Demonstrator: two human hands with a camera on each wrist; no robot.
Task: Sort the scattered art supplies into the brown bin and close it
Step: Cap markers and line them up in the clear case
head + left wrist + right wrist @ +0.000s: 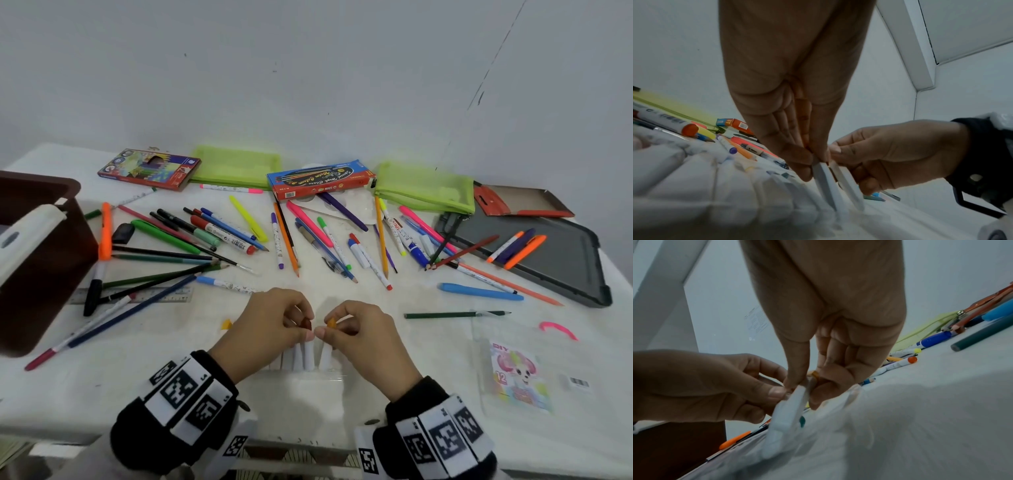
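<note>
Near the table's front edge both hands meet over a row of white crayon-like sticks [309, 356] standing in a clear packet [308, 387]. My left hand [306, 330] pinches the brown tip [306, 323] of one stick [826, 183]. My right hand [327, 331] pinches the orange tip [331, 322] of the neighbouring stick [789, 407]. The brown bin [41, 267] stands open at the far left with a white latch [27, 233] on its rim. Its dark grey lid [561, 274] lies flat at the right. Many pens, markers and pencils [219, 236] are strewn across the table behind the hands.
Two green mesh pouches [236, 166] [424, 188], a coloured-pencil box [149, 168], a blue-orange paint box [320, 180] and an open orange box [520, 200] line the back. A ruler [137, 294] lies left; a printed packet card [517, 377] and pink curved piece [558, 329] lie right.
</note>
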